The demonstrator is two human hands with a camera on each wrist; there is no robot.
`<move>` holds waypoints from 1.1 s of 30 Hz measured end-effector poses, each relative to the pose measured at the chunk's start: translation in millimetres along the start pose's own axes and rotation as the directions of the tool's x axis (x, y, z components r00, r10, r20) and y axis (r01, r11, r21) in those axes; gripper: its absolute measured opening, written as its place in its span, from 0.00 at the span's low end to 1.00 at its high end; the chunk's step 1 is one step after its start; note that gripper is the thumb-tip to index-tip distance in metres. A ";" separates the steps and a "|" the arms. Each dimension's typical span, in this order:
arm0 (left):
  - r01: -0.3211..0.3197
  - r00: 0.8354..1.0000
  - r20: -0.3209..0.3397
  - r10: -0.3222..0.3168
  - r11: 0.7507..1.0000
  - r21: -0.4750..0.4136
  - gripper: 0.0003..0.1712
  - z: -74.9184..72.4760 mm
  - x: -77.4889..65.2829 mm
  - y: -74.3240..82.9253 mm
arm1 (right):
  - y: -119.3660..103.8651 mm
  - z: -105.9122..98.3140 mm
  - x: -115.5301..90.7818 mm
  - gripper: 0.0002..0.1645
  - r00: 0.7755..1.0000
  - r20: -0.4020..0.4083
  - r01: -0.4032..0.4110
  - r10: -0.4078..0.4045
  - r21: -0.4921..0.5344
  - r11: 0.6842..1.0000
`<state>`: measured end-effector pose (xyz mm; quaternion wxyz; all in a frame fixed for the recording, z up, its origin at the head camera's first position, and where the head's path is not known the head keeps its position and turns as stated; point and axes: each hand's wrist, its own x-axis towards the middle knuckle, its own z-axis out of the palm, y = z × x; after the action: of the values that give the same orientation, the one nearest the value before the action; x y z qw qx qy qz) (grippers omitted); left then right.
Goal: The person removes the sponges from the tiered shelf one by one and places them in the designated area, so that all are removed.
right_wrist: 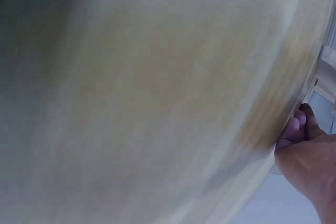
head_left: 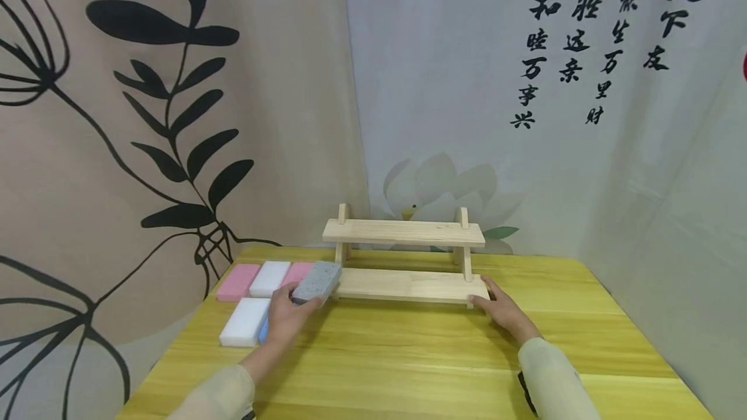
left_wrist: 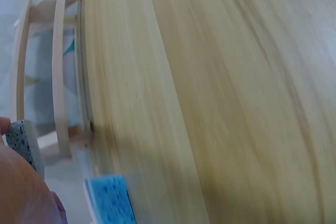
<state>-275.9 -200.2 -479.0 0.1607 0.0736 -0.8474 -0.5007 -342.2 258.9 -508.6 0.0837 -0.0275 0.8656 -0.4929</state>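
Note:
My left hand grips a grey speckled sponge by its side, held tilted at the left end of a small two-tier wooden shelf. The same speckled sponge shows at the edge of the left wrist view, partly behind the hand. With fingers and thumb, my right hand holds the right end of the shelf's lower board. In the right wrist view the hand has its fingers curled, and the grip itself is partly hidden. Both shelf boards are bare apart from the part that the grey sponge overlaps.
Left of the shelf lie pink and white sponges, another pink one partly covered, a nearer white sponge and a blue sponge. Everything stands on a yellow wood-grain table, with printed curtains behind.

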 end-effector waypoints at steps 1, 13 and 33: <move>0.008 1.000 0.000 -0.008 1.000 0.012 0.44 -3.5 1.0 -2.4 | 0.4 -0.2 0.1 0.55 1.000 0.003 0.000 0.000 -0.001 1.000; 0.041 0.999 -0.016 -0.040 0.997 0.071 0.45 -40.7 10.1 -23.1 | 4.9 -0.5 6.0 0.56 1.000 -0.003 0.007 -0.007 -0.015 1.000; 0.099 0.990 -0.114 -0.087 0.989 0.108 0.50 -103.3 16.6 -57.6 | 6.3 -1.2 6.1 0.56 1.000 -0.006 0.000 0.000 -0.019 1.000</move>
<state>-257.8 -318.3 -479.8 0.1787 0.1493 -0.8601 -0.4539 -348.2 262.4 -514.1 0.0809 -0.0270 0.8705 -0.4848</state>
